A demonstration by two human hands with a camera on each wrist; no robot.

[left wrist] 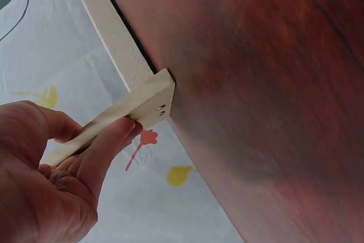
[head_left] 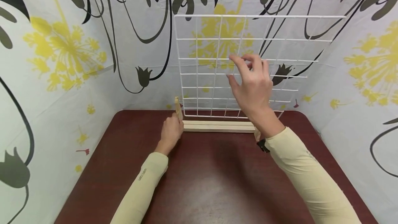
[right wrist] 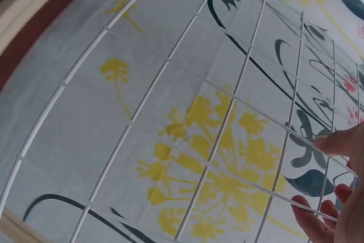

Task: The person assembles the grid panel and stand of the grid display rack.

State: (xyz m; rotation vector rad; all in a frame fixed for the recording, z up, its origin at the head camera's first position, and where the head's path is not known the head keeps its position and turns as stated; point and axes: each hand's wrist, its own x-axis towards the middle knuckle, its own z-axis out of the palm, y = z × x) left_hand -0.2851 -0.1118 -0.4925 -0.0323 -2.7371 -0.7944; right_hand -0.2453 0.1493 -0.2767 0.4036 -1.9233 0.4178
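Note:
A white wire grid panel (head_left: pixel 199 16) stands upright at the back of the table, its lower edge just behind a pale wooden bar (head_left: pixel 217 126). My left hand (head_left: pixel 171 130) grips a flat wooden end piece (head_left: pixel 178 105) at the bar's left end, thumb on one face and fingers on the other. Two small metal fasteners (left wrist: pixel 161 110) show on that piece in the left wrist view. My right hand (head_left: pixel 253 85) is raised in front of the grid, with thumb and forefinger bent and spread apart. In the right wrist view its fingertips (right wrist: pixel 304 203) overlap the wires.
The dark red-brown tabletop (head_left: pixel 192 182) spreads out in front of the bar. Patterned cloth (head_left: pixel 118 30) with flowers hangs around the back and sides. A dark watch (head_left: pixel 263 146) sits on my right wrist, near the bar's right wooden end piece (head_left: pixel 257 134).

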